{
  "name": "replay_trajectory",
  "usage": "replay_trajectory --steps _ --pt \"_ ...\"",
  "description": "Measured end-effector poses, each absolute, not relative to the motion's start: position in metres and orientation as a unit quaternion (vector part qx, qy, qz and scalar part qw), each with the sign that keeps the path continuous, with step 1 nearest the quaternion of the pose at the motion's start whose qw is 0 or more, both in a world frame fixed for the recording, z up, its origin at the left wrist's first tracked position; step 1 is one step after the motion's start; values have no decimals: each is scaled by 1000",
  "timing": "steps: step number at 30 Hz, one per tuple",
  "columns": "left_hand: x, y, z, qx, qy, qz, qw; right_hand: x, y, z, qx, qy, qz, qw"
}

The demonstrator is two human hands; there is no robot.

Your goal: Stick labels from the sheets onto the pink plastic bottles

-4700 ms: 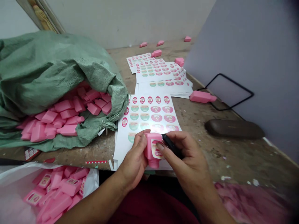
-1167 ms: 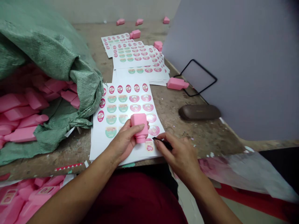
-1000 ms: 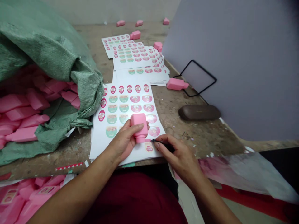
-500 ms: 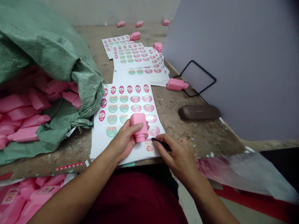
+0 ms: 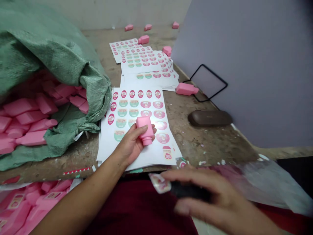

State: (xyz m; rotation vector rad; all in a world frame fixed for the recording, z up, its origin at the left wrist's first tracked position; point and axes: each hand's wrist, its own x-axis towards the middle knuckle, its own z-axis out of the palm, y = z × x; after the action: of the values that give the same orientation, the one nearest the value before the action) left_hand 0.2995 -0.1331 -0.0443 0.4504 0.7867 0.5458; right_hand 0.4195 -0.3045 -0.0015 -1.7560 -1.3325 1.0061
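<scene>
Closest of all, the right hand (image 5: 222, 197) is blurry, and its wrist is cut off by the bottom edge. It holds a dark tool (image 5: 189, 191), but the fingers hide a lot of it, so I can't tell what kind it is. A sticker (image 5: 160, 183) is at the tool's tip, over the dark red cloth (image 5: 137, 209), and its picture is too smeary to make out. At the bottom left, pink bottles with labels (image 5: 24, 209) are cut off by the edge. The left hand (image 5: 132, 142) holds a plain pink bottle (image 5: 144, 122) with its neck toward the person. The thumb covers part of its front, and the bottle hides some stickers on the sheet (image 5: 137, 156) under it. I can't tell if they touch. On the left, a green sack (image 5: 97, 94) goes out of view, and the bottles deep inside are lost in shadow. On the right, a brown case (image 5: 210, 118) lies on the tabletop (image 5: 181, 120), with writing too faint to read. Farther back are more sticker sheets (image 5: 135, 80), partly covering each other, and tiny pink bottles (image 5: 148, 27) near the wall.
</scene>
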Motion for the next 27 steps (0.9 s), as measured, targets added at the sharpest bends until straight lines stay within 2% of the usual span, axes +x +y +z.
replay_trajectory --steps 5,12,27 --pt "293 -138 -40 248 351 257 866 433 -280 -7 -735 -354 266 514" --pt "271 -162 -24 248 289 258 888 395 -246 -8 -635 -348 307 617" --pt "261 -174 -21 221 300 279 885 378 -232 -9 -621 -389 292 615"
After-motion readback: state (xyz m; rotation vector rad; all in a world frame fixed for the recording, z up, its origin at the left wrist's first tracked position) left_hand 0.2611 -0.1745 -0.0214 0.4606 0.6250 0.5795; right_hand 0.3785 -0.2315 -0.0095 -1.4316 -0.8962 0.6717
